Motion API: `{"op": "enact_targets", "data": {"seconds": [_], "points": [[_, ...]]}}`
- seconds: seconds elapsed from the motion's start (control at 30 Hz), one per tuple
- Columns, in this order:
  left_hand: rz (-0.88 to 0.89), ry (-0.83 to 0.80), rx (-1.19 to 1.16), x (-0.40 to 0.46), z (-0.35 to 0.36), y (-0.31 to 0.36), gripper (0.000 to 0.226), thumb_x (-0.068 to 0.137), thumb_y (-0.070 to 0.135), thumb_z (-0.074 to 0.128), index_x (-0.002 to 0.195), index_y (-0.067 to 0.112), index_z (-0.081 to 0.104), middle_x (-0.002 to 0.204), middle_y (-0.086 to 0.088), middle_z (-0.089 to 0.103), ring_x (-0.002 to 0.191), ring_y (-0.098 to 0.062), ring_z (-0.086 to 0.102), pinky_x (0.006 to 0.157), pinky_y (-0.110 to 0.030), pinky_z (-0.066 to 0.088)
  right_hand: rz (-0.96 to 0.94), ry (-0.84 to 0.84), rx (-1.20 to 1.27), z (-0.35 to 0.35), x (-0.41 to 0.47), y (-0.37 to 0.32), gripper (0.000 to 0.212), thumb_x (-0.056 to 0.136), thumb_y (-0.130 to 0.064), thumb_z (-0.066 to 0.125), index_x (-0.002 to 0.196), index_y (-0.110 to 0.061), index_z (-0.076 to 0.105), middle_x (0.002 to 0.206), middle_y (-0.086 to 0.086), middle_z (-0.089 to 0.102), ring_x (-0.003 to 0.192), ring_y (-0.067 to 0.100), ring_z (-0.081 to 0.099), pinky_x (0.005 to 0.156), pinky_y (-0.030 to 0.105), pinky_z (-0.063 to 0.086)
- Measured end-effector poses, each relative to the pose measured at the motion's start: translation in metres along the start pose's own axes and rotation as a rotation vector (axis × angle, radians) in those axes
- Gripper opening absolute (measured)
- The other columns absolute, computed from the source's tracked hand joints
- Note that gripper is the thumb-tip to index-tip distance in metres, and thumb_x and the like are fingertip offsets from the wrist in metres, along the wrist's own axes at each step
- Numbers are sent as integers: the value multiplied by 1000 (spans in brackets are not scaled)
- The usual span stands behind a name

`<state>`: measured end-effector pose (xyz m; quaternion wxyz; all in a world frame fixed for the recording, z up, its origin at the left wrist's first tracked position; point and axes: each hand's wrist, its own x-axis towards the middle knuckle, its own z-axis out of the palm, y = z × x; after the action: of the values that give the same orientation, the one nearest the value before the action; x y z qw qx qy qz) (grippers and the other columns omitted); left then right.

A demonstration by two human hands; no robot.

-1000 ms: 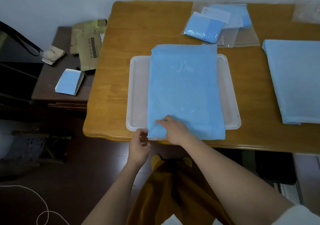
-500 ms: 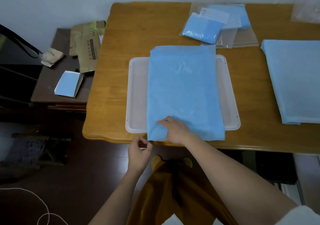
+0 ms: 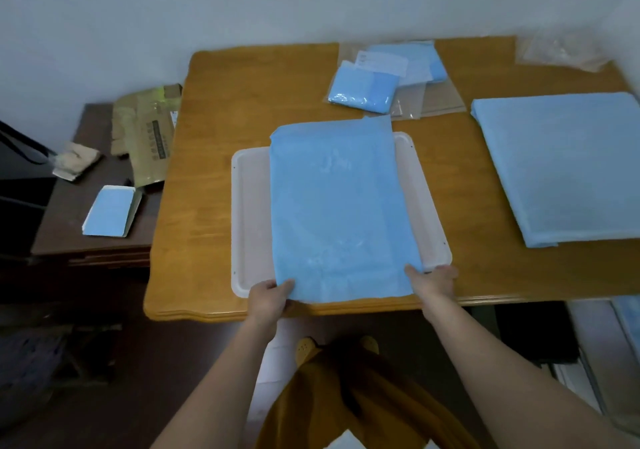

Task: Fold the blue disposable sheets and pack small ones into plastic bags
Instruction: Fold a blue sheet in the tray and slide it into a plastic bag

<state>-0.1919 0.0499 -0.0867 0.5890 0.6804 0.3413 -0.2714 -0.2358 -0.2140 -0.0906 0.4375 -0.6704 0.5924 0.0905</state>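
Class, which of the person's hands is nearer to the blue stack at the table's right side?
Right. The right hand holds the sheet's near right corner, closer to the stack; the left hand holds the near left corner, farther away.

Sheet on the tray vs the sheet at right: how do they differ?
The tray sheet lies on the white tray, overhanging its far and near rims; the right sheet lies straight on the table. The tray sheet is narrower; the right sheet is wider and runs out of frame. The left hand and right hand grip the tray sheet's near corners; nothing touches the right sheet. Both are blue, folded, flat.
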Motion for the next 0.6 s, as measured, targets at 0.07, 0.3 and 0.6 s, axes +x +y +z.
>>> {"op": "enact_targets", "data": {"seconds": [0.07,0.3,0.6], "points": [[-29,-22,19,2,3,6,11,91,11,63,85,2,65,70,-10,66,53,-21,59,60,-34,52,-13,-36,97,-1,4,3,55,84,-24,73,124,-4,42,121,14,55,101,30,55,79,36,46],[-43,12,122,7,5,45,16,92,11,51,78,4,55,63,-11,61,54,-24,54,52,-28,44,60,-286,12,-15,4,-27,14,90,-12,56,102,-4,56,83,7,57,72,21,57,57,29,48],[398,-297,-458,-12,-2,150,15,97,25,55,96,15,66,87,0,70,70,-13,65,62,-23,53,-370,-603,895,-48,-23,-131,19,100,-14,49,115,-17,60,115,2,70,101,18,69,83,35,57]]}}
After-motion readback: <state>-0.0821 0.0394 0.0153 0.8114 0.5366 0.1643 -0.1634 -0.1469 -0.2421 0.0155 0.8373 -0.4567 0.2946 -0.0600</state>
